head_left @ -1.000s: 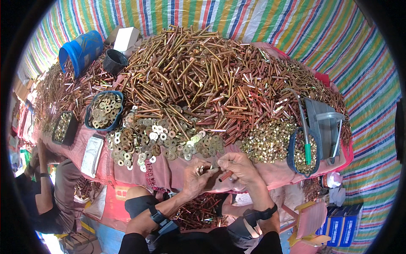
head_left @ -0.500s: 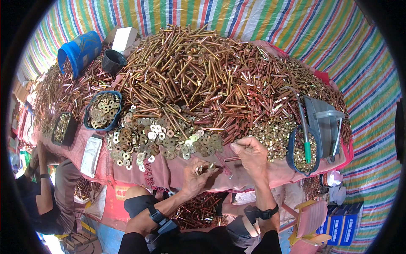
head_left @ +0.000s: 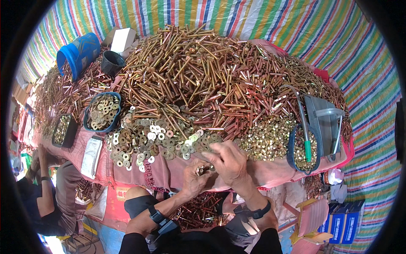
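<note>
Over the cloth-covered table's near edge, my left hand (head_left: 195,177) is closed around a few brass-coloured bolts (head_left: 201,170), their ends showing at the fingers. My right hand (head_left: 231,164) is just beside it, fingers bent and pointing left over the bolt ends; whatever its fingertips grip is hidden. Right behind both hands lies a spread of flat washers (head_left: 169,144). To the right of my right hand is a heap of small nuts (head_left: 266,137). A large mound of long bolts and metal sleeves (head_left: 182,72) rises beyond.
At left stand a blue tub of washers (head_left: 101,111), a dark tray of nuts (head_left: 63,129) and a tipped blue bucket (head_left: 78,57). Right are a blue tub of nuts (head_left: 303,158), a green-handled tool (head_left: 307,150) and a grey dustpan (head_left: 323,122). Another person's arm (head_left: 44,186) is far left.
My right hand has moved left from beside the nuts to my left hand, its fingers now over the bolt ends. My left hand has stayed almost in place.
</note>
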`<state>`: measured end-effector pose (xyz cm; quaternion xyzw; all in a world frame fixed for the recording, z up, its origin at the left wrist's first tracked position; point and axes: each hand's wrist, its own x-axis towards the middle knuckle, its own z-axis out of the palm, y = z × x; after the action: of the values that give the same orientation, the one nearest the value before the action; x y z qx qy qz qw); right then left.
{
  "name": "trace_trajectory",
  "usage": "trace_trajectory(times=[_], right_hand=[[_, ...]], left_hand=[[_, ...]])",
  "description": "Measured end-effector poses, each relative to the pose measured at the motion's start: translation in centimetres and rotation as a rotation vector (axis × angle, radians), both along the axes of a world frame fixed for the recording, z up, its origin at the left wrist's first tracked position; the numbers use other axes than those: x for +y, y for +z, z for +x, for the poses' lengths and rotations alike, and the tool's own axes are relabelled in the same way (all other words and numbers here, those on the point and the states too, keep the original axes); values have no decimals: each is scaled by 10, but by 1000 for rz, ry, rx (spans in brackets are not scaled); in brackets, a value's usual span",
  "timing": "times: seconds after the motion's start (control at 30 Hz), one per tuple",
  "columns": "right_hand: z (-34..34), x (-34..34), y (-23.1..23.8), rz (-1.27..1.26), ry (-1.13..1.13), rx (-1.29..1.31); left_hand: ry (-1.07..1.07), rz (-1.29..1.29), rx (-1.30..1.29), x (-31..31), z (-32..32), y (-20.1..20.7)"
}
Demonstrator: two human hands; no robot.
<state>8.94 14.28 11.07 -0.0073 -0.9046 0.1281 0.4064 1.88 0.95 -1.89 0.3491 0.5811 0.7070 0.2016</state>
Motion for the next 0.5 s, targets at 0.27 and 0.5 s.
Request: trace_trajectory(times=[0.27,0.5], right_hand=[[3,-12,-21,-343,139,-170],[21,7,-27,-300,-18,-226]], left_hand=[[54,19,-184,-8,4,3],[77,23,-195,-7,9,5]])
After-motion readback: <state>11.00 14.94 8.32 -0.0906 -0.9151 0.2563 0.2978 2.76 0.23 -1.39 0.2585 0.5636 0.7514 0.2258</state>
